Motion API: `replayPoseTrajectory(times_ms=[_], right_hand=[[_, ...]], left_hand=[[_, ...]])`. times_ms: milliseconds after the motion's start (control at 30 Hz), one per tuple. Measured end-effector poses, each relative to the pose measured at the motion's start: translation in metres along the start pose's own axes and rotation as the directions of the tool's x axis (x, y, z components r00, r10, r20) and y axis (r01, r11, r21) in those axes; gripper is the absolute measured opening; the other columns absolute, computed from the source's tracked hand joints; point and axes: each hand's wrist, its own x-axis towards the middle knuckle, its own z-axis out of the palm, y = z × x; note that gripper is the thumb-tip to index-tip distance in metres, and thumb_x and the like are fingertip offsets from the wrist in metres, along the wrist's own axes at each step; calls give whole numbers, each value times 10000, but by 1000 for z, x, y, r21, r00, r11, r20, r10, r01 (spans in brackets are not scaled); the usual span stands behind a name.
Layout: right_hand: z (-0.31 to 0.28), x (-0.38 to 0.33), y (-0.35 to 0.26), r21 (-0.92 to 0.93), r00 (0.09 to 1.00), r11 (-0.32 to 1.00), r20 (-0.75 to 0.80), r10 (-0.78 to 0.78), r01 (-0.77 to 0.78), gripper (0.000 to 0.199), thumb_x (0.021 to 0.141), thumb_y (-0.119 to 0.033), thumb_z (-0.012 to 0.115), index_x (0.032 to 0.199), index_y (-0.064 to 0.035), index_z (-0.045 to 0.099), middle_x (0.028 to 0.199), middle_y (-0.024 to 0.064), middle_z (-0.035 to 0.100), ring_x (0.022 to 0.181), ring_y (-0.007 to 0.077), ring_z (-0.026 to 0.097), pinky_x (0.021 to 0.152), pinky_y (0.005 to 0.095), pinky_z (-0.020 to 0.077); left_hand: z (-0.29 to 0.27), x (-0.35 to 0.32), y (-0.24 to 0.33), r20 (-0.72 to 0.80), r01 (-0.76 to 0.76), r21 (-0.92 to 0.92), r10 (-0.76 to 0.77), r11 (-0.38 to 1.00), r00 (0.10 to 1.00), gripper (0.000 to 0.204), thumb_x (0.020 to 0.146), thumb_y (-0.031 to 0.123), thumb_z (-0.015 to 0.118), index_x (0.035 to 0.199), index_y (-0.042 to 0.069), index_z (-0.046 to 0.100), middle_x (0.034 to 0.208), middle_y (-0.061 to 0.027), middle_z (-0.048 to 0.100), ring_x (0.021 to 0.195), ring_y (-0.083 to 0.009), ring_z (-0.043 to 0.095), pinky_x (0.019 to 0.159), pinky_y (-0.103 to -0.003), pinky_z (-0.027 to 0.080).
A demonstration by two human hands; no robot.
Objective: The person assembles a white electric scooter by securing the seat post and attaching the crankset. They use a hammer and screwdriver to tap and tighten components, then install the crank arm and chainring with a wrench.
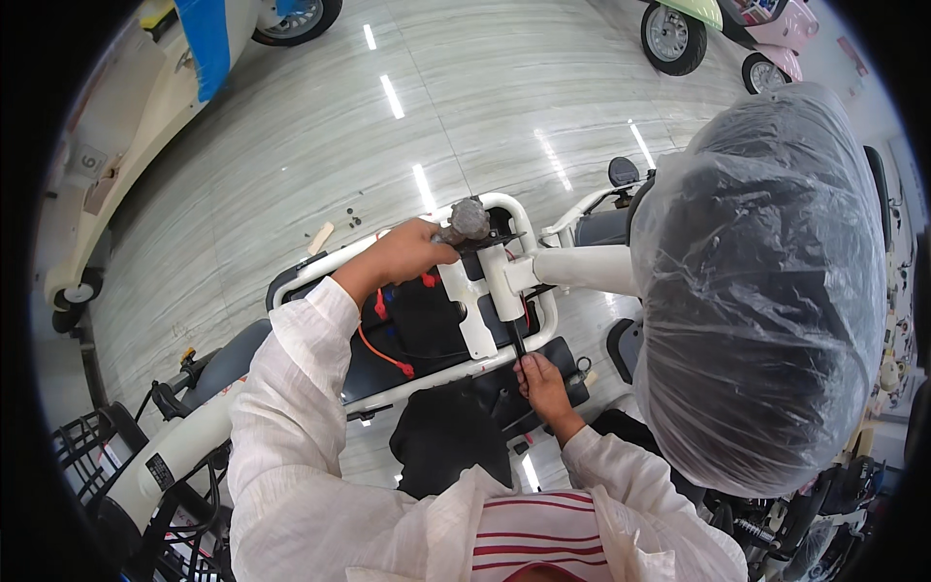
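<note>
My left hand [405,254] is closed around the handle of a worn grey hammer [467,219], whose head hovers over the far end of a white tubular scooter frame [407,388]. My right hand [543,384] pinches a thin black rod [517,340] that stands against a white bracket [500,283] in the middle of the frame. Red and orange wires [386,355] run over the black compartment inside the frame, just below my left forearm.
A large part wrapped in clear plastic [766,281] fills the right side. A wire basket [85,448] sits at lower left. Other scooters stand at top left [145,97] and top right [737,29]. Small screws and a wooden piece [320,236] lie on the glossy floor.
</note>
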Motion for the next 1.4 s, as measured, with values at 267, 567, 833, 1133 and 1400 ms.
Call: replayPoseTrajectory(times_ms=[267, 567, 833, 1133, 1400], right_hand=[[6, -3, -1, -163, 979, 976, -122, -163, 142, 278, 1021, -243, 473, 849, -40, 553, 656, -14, 465, 541, 68, 424, 493, 235, 368], [4, -2, -7, -258, 969, 947, -99, -224, 193, 277, 1018, -256, 483, 845, -53, 562, 627, -28, 453, 538, 61, 419, 479, 232, 344], [-2, 6, 9, -47, 993, 993, -36, -111, 109, 278, 1021, -259, 482, 852, -52, 558, 646, -20, 448, 550, 69, 418, 494, 233, 357], [-3, 7, 12, -35, 993, 994, -47, -110, 108, 281, 1024, -251, 479, 853, -43, 561, 687, -10, 460, 575, 72, 418, 516, 226, 371], [-3, 5, 9, 28, 996, 996, -22, -87, 88, 278, 1023, -249, 484, 855, -43, 564, 708, -8, 475, 598, 73, 428, 534, 221, 379]], left_hand=[[6, 4, 13, -24, -111, 145, 116, 983, 993, 302, 790, 232, 661, 893, -52, 667, 639, -21, 558, 590, -125, 512, 552, -299, 410], [1, -9, 33, -69, -80, 110, 88, 991, 994, 391, 743, 299, 653, 887, -65, 669, 738, -180, 657, 679, -271, 629, 645, -371, 487], [7, -6, 17, -89, -89, 225, 112, 970, 990, 355, 757, 269, 634, 871, -65, 670, 676, -166, 637, 624, -246, 620, 611, -372, 488], [9, -1, 12, -100, -118, 208, 141, 971, 985, 361, 746, 274, 646, 869, -64, 672, 670, -171, 630, 643, -262, 629, 628, -378, 489], [9, -4, 20, -85, -122, 203, 141, 972, 986, 365, 741, 282, 645, 907, -42, 679, 706, -180, 640, 673, -277, 620, 656, -381, 483]])
